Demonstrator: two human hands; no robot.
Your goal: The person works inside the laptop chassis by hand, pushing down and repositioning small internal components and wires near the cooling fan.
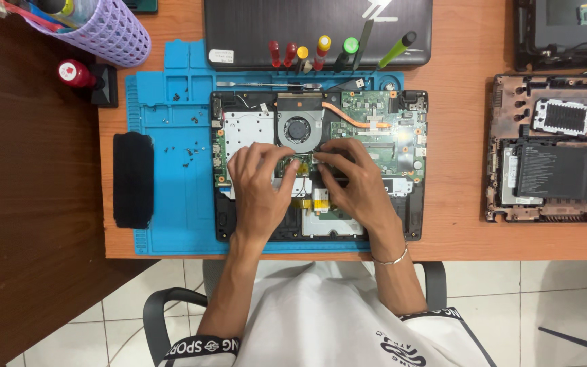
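Blue mat underneath; left hand, right hand curled, fingertips touching opened laptop.

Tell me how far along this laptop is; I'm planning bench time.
Done: bottom cover off, board and fan exposed, loose screws on the mat. In hand: left hand and right hand work mid-board. Left: closing the laptop.
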